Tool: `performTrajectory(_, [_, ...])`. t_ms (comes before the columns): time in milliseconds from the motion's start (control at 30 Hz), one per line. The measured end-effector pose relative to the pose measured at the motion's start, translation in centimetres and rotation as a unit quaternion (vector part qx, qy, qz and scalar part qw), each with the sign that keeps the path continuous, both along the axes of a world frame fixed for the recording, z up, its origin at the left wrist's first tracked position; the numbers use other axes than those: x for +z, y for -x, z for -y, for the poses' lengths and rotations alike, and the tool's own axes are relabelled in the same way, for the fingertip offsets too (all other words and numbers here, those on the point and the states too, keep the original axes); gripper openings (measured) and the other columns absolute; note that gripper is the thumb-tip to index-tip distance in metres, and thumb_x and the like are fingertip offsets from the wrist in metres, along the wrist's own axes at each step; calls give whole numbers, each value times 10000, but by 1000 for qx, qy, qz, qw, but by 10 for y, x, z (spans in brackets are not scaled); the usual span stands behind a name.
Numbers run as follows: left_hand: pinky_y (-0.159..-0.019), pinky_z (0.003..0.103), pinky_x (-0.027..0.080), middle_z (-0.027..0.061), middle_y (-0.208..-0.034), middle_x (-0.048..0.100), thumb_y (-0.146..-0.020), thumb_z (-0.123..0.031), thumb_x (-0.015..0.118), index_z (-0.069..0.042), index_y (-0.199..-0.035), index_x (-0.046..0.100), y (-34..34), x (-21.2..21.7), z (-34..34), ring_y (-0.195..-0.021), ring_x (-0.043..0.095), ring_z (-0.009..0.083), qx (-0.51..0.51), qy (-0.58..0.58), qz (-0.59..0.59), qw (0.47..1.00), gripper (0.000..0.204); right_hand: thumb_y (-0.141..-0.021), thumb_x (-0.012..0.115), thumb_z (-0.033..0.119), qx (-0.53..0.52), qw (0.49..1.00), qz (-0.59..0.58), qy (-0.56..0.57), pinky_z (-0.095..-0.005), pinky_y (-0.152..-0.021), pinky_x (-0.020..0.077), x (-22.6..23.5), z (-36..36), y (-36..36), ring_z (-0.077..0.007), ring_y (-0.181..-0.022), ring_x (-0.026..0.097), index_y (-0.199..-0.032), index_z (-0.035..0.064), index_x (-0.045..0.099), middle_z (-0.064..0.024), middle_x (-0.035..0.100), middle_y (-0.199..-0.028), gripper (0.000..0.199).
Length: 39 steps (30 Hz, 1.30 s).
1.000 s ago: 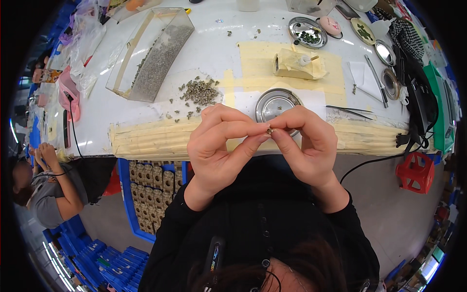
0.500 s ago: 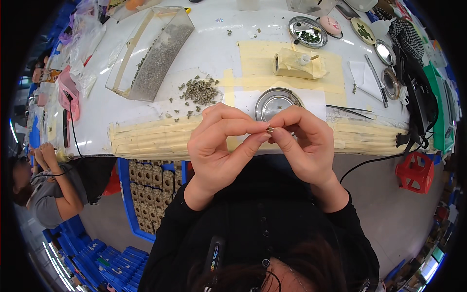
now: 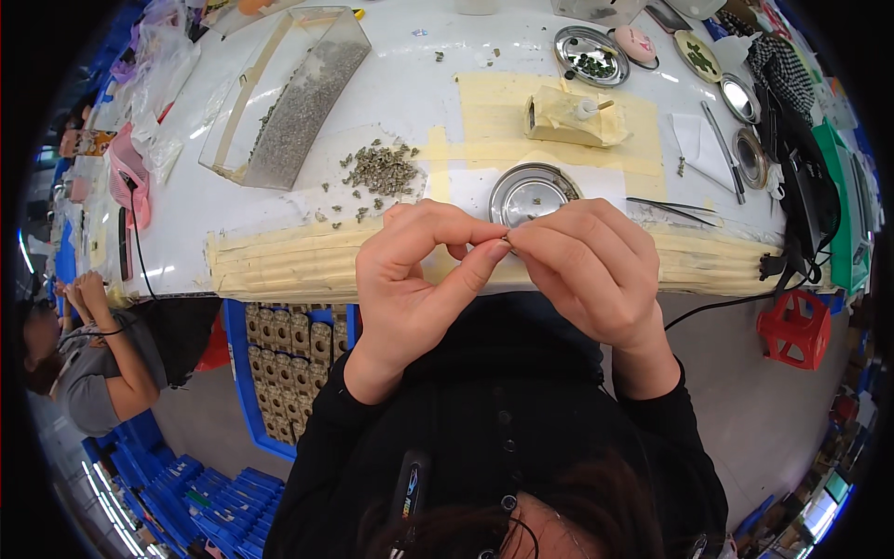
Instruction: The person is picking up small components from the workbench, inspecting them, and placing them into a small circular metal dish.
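Your left hand (image 3: 419, 279) and right hand (image 3: 587, 270) meet in front of your chest, just above the near edge of the bench (image 3: 410, 84), and both are pinched shut on one tiny part (image 3: 507, 242) held between the fingertips. The part is too small to tell its shape or which way its long axis runs; it sits right where the left thumb and forefinger come up against the right thumb and forefinger, so neither hand is nearer, both are touching it. The left thumb reaches up from below toward the pinch point, while the right fingers curl in from the side. Directly beyond the pinch, on the bench, lies a round metal dish (image 3: 531, 191), near your fingertips but not touched. To its left, well apart from your hands, is a loose heap of small grey-green pieces (image 3: 380, 170), and further left a clear tray (image 3: 289, 102) holding more of the same. A tape-wrapped block (image 3: 568, 119) stands past the dish, and thin tweezers (image 3: 670, 205) lie to the right of it. A padded tan strip (image 3: 279, 265) runs along the bench edge under your hands.
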<state>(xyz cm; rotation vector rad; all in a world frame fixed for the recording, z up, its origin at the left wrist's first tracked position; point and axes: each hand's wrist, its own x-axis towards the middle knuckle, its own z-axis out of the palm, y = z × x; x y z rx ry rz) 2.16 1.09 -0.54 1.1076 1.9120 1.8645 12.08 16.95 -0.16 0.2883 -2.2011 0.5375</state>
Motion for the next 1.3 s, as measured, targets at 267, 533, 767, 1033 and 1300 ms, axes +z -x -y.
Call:
performTrajectory(267, [-683,276,312,2,-742,661,-718,-45,777,-77,-858,724,7,6,2,-670,577,106,9,21,-206,978,154,-640,724,-14,12,1000,3,21,-298,-527,492,5,-1,0,-215,-636,589,-872,6,623,-72,606,-764,254])
performTrajectory(533, [-712,266,368,38,-783,659,-749,0,747,-28,-880,697,-2,-3,-1,-715,574,118,-6,-51,-31,998,142,-648,744,-32,17,995,7,95,-305,-540,490,5,5,1,-226,-633,591,-861,17,637,-68,613,-753,243])
performTrajectory(767, [-792,251,439,84,-932,639,-844,19,669,18,-955,651,-6,-11,-1,-857,582,133,-96,-136,171,971,112,-642,758,-43,16,989,4,148,-302,-555,486,6,10,0,-234,-643,600,-861,31,645,-66,629,-762,257])
performTrajectory(1033, [-900,312,446,58,-1020,626,-955,-110,573,-33,-1070,591,-11,-16,-3,-978,574,142,-227,-219,528,789,140,-639,785,-18,3,986,-22,166,-296,-562,490,7,15,2,-221,-665,613,-885,38,667,-59,638,-794,279])
performTrajectory(1300, [-900,314,436,37,-1021,623,-956,-123,572,-59,-1071,597,-11,-14,-7,-961,555,124,-264,-210,572,748,134,-670,753,-11,13,989,-21,147,-300,-557,484,6,11,3,-228,-666,605,-904,30,668,-62,625,-795,252])
